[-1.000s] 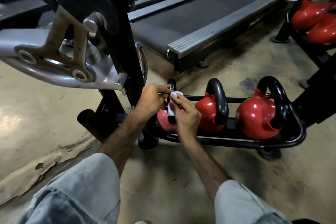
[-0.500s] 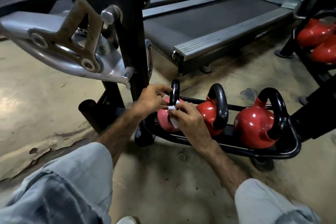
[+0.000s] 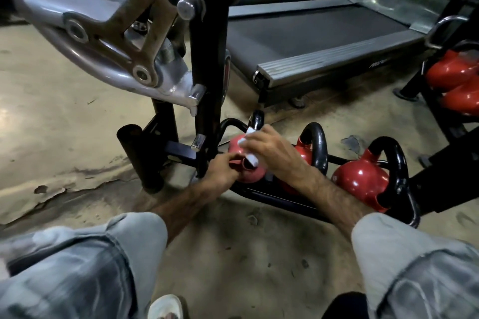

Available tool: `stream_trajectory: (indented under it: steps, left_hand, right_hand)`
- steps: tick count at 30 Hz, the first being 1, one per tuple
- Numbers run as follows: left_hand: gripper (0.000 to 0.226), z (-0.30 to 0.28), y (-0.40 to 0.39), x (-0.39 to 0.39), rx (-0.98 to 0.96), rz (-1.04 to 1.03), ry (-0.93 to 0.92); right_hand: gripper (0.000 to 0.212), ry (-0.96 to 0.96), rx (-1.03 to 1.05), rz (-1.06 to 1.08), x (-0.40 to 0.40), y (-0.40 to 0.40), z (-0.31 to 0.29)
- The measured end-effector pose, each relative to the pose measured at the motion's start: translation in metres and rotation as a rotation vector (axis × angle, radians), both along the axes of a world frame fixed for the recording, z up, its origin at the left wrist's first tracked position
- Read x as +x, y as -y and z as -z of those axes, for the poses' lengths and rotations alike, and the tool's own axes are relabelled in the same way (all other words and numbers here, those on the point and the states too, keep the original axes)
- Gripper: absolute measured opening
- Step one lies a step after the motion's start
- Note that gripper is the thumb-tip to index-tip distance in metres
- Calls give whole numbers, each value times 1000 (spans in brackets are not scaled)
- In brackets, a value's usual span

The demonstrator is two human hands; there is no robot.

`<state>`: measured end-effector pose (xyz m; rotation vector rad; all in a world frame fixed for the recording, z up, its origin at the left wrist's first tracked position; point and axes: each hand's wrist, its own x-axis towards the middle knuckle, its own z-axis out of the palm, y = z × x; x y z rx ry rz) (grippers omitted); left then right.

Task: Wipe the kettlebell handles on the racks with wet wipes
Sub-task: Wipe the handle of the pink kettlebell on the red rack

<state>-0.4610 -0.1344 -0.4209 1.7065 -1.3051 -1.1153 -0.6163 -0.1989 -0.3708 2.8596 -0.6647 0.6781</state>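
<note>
Person's crouching in light grey rolled sleeves. Left hand (image 3: 225, 166) is gripping the leftmost red kettlebell (image 3: 246, 163) low down, fingers curled on it. Right hand (image 3: 272, 151) is pressing a white wet wipe (image 3: 251, 146) round its black handle (image 3: 257, 118), fingers clamped on the wipe. It's sitting in the low black floor rack (image 3: 280, 195) beside two more red kettlebells; grey treadmill (image 3: 311, 41) behind.

3 red kettlebells (image 3: 360, 176) upright in low black rack (image 3: 280, 195); white wipe (image 3: 250, 146) apparently wrapped on leftmost black handle (image 3: 257, 119).
</note>
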Motion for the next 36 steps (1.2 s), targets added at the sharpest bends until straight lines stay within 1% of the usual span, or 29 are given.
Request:
stream_trajectory:
  steps: [2,3,4,6,7,8,9,12,14,16,17,18,20,21,22,23,24,26,29,31,32,33,34,36]
  left_hand:
    - [51,0,0,-1,18,-21,-75]
    - [51,2,2,1,19,-20,-95]
    - [50,2,2,1,12,-10,-109]
    - [42,6,2,5,-9,-3,-109]
    - [41,8,2,8,-9,-5,-112]
    - [41,10,3,8,-1,-7,-120]
    - [40,10,3,8,-3,-6,-126]
    - [43,10,3,7,4,-12,-150]
    - [42,17,6,8,27,-32,-151]
    - [30,16,6,9,40,-46,-138]
    - [25,12,5,8,35,-45,-144]
    - [28,10,5,8,27,-41,-160]
    - [42,7,4,6,41,-45,-207]
    - [45,6,4,6,49,-47,-218]
    - [47,6,4,6,50,-51,-219]
    - [48,7,5,7,49,-61,-213]
    - [50,6,4,7,43,-64,-207]
    - [44,-4,0,7,8,-58,-177]
    - [24,-18,0,3,-108,-85,-129]
    - [21,-28,2,1,-203,-80,-74]
    - [22,-31,5,1,-246,-64,-34]
    - [25,-34,7,2,-278,-47,5]
    - [30,-38,10,3,-309,-10,53]
    - [36,-45,16,6,-368,84,144]
  right_hand:
    - [11,79,8,21,7,12,-9]
    - [13,80,7,-10,7,14,-12]
    - [21,21,6,-71,6,10,-14]
    - [31,-203,42,-217,3,-3,-16]
    - [34,-301,49,-256,2,-4,-18]
    - [35,-369,37,-257,3,0,-20]
    - [35,-397,27,-223,5,9,-23]
    - [31,-351,-30,-121,19,29,-24]
    - [28,-410,-62,-179,24,23,-18]
    - [26,-494,-60,-265,21,14,-21]
    - [27,-512,-72,-270,20,18,-27]
    - [30,-507,-77,-234,20,27,-31]
    - [38,-483,-71,-140,22,43,-40]
    - [42,-476,-55,-119,24,46,-40]
    - [42,-445,-51,-121,24,45,-37]
    - [39,-371,-57,-130,21,40,-31]
    - [34,-251,-48,-118,15,34,-24]
    - [26,83,83,13,-2,14,-4]
    - [17,543,416,309,-9,-27,23]
    - [13,842,722,528,0,-42,38]
    - [10,951,862,614,5,-46,43]
    - [7,1012,993,676,9,-48,46]
    - [9,1050,1114,723,13,-48,47]
    - [13,1067,1365,741,17,-39,39]
